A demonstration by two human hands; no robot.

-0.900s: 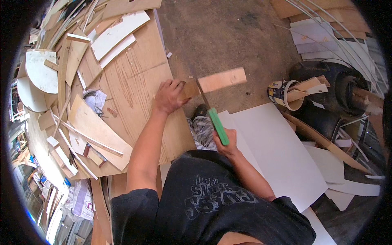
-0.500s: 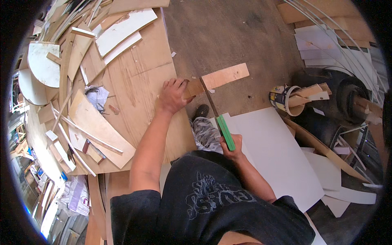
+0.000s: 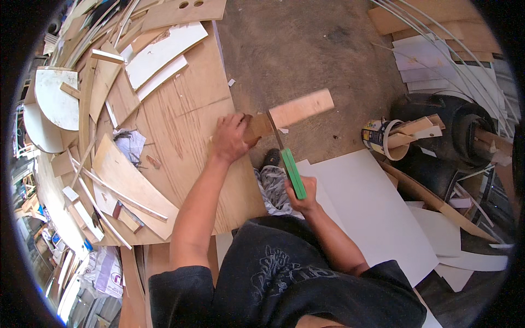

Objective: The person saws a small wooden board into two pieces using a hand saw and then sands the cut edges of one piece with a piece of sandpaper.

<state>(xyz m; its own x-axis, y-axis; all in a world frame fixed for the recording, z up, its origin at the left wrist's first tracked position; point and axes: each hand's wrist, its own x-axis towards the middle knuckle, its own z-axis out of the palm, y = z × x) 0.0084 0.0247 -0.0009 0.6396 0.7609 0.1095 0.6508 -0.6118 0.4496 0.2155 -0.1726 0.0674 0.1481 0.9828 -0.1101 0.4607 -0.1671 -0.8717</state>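
Observation:
My left hand (image 3: 233, 136) grips a short brown wooden piece (image 3: 258, 127) at the worktable's (image 3: 197, 175) right edge, fingers bent around it. A pale wooden strip (image 3: 301, 106) sticks out to the right over the floor, beside the brown part. My right hand (image 3: 301, 194) is closed on a handsaw with a green handle (image 3: 292, 169); its narrow blade (image 3: 276, 129) lies across the wood just right of my left hand, pointing away from me.
Offcuts and curved boards (image 3: 131, 180) pile on the table's left and back. Right: a bucket of wood scraps (image 3: 376, 136), black drums (image 3: 448, 109), thin pipes (image 3: 426, 27), stacked sheets (image 3: 421, 60), a large white board (image 3: 361, 213). My shoe (image 3: 272, 157) shows below.
The saw and my right hand have shifted slightly forward along the cut since half a second ago, after drawing back earlier. My left hand keeps its grip, and the whole view has shifted slightly.

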